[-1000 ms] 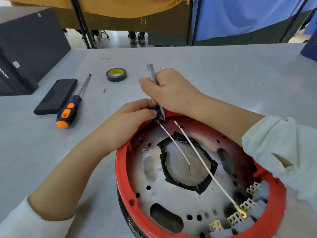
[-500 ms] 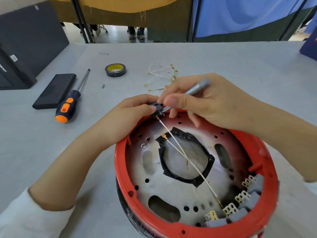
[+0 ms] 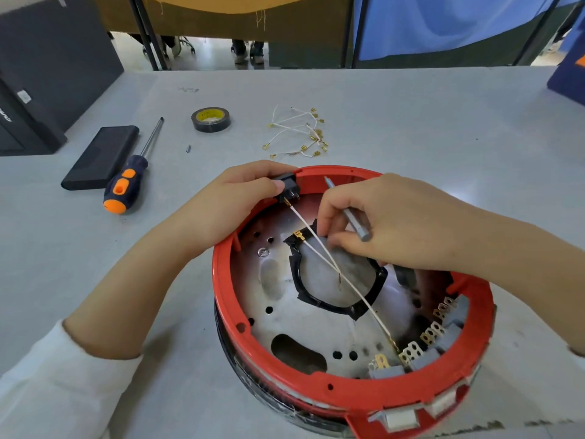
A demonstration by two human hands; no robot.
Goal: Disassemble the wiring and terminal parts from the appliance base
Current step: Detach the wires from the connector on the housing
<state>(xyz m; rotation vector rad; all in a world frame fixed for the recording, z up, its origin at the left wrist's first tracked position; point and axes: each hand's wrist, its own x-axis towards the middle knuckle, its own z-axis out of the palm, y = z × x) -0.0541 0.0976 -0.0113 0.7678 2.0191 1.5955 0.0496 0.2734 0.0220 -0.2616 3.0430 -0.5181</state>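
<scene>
Since the earlier frames, the right hand (image 3: 395, 223) has been drawn back from the black switch (image 3: 288, 187) toward the middle of the red base (image 3: 348, 394), and one white wire (image 3: 345, 277) now lies free of the switch, its brass end (image 3: 299, 235) resting on the black tape ring (image 3: 342, 307) just left of the right fingertips. A thin grey tool (image 3: 349, 213) is gripped in the curled right fingers, its tip pointing up toward the far rim, and the fingertips are lowered onto the wires. The switch is pinched at the far rim by the left hand (image 3: 234, 198), thumb on its near face. A second white wire (image 3: 308, 223) is still attached to the switch pins and runs under the right hand. Grey terminal blocks (image 3: 427, 353) are seated inside the rim, near the right forearm. Beyond both hands a heap of loose wires (image 3: 300, 131) is seen; beyond the left hand are a tape roll (image 3: 210, 119), an orange-handled screwdriver (image 3: 126, 182) and a flat black case (image 3: 101, 156)
</scene>
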